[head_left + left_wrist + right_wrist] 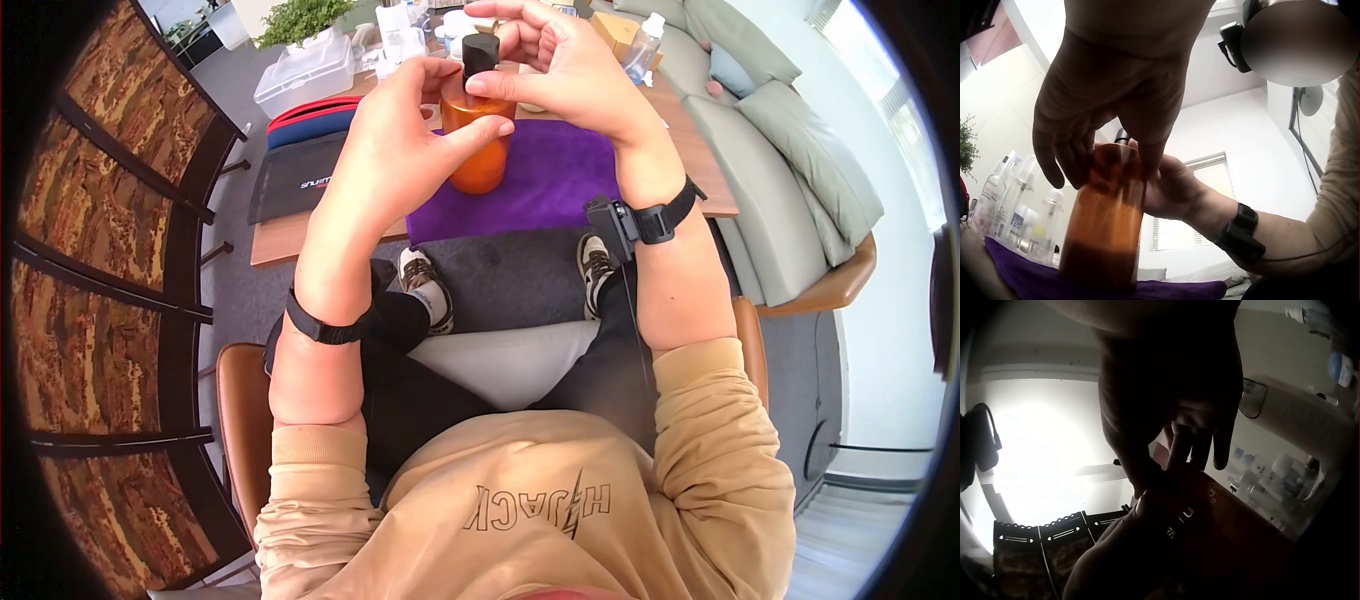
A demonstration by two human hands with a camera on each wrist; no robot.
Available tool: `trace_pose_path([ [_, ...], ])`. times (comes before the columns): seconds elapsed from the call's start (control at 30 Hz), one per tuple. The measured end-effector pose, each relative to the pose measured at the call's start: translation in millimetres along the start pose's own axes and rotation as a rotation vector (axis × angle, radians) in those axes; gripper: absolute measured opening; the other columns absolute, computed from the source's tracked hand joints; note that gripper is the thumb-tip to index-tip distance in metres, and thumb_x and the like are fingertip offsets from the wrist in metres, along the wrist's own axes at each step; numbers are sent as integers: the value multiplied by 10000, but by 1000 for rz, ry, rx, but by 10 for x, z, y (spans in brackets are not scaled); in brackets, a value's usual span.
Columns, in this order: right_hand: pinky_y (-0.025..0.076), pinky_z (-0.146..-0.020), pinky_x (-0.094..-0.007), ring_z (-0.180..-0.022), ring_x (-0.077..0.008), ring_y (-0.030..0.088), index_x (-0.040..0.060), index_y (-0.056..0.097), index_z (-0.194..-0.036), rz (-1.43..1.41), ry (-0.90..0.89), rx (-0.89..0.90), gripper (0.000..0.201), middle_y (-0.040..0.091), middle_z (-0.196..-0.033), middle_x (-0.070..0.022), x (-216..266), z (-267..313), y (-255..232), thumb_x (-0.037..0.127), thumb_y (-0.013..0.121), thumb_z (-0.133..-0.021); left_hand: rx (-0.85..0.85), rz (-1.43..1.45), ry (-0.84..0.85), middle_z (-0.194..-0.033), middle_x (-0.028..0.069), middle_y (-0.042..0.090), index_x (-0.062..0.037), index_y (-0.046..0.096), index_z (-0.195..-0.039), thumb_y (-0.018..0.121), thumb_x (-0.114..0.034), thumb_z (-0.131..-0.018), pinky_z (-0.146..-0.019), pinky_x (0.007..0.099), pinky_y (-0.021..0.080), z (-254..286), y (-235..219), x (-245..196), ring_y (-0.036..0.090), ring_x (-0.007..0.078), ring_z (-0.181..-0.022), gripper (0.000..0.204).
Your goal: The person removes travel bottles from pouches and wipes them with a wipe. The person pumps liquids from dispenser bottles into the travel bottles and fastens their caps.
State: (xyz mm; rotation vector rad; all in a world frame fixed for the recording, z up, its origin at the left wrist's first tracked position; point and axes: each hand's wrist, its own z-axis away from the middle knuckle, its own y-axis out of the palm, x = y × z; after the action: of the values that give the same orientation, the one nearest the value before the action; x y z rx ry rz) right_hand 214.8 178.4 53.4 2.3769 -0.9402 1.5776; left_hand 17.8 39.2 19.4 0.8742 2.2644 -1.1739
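Above a purple cloth (560, 180) on the wooden counter (280, 238) — sofa (790, 150) beside it — the left hand (395, 150) grips an orange bottle (478, 140) whose black cap (480, 52) the right hand (560, 65) pinches.

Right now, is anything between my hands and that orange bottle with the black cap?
Nothing visible. The left hand already grips the orange bottle around its body, and the right hand has its fingers at the black cap.
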Motion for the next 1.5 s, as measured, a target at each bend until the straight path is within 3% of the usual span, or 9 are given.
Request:
trace_pose_path([
  [0.07, 581, -985, -275, -1118, -98, 684, -28, 551, -1639, 269, -13, -61, 725, 743, -1253, -28, 83, 22, 33, 20, 890, -1000, 5, 2, -9, -1360, 188, 803, 80, 657, -1478, 1011, -322, -929, -1137, 413, 606, -2, -5, -18, 778, 246, -1278, 767],
  [0.17, 586, -961, -276, -1087, -93, 699, -29, 541, -1643, -80, -18, -65, 739, 768, -1208, -26, 144, 61, 140, 27, 900, -1000, 2, -4, 0, -1352, 186, 806, 78, 659, -1471, 1010, -321, -930, -1140, 412, 607, 10, -3, -9, 781, 242, -1268, 758],
  [0.27, 594, -953, -281, -1077, -104, 718, -30, 541, -1630, 182, 17, -44, 735, 773, -1146, -26, 93, 36, 34, 14, 903, -992, -2, 4, 17, -1343, 183, 806, 71, 660, -1466, 1007, -320, -935, -1144, 415, 610, 2, 9, 25, 785, 236, -1257, 745],
  [0.73, 613, -882, -267, -1035, -109, 748, -30, 601, -1538, 75, -24, -103, 643, 753, -1115, -38, -9, 35, 93, -25, 908, -973, 12, 67, -40, -1364, 168, 789, 70, 627, -1509, 993, -296, -956, -1145, 411, 609, -25, 37, 50, 777, 247, -1261, 757],
  [0.97, 634, -927, -314, -1075, -147, 774, -29, 614, -1514, 91, -39, -174, 626, 830, -1136, -99, 213, 101, -93, -58, 901, -958, 128, 76, 84, -1444, 196, 731, 73, 579, -1594, 960, -245, -990, -1093, 383, 636, -167, -318, 597, 747, 223, -1298, 782],
  [1.07, 623, -905, -302, -1049, -147, 771, -31, 625, -1486, 203, -76, -234, 620, 828, -1115, -99, 362, 151, -173, -45, 920, -941, -19, 44, -173, -1324, 160, 759, 64, 666, -1518, 949, -248, -994, -1023, 353, 655, -202, -405, 695, 760, 200, -1205, 672],
  [1.17, 616, -878, -290, -1017, -140, 766, -34, 631, -1469, 301, -93, -273, 624, 820, -1080, -93, 373, 208, -277, -47, 929, -921, -201, -160, -272, -1302, 155, 764, 48, 701, -1471, 951, -278, -990, -999, 341, 652, -265, -367, 855, 762, 201, -1174, 633],
  [1.33, 615, -832, -307, -929, -134, 742, -28, 652, -1447, 268, 54, -275, 624, 784, -1002, -67, 423, 314, -334, -35, 941, -893, -198, -199, -175, -1458, 239, 740, 25, 646, -1551, 877, -270, -1051, -1123, 433, 604, -337, -207, 1091, 729, 295, -1321, 625],
  [1.5, 596, -804, -305, -889, -131, 718, -31, 670, -1424, 392, 22, -283, 609, 773, -982, -62, 292, 329, -435, 6, 960, -889, -148, -111, -139, -1423, 223, 764, -5, 705, -1514, 830, -211, -1084, -1106, 422, 613, -354, -127, 1006, 734, 282, -1331, 494],
])
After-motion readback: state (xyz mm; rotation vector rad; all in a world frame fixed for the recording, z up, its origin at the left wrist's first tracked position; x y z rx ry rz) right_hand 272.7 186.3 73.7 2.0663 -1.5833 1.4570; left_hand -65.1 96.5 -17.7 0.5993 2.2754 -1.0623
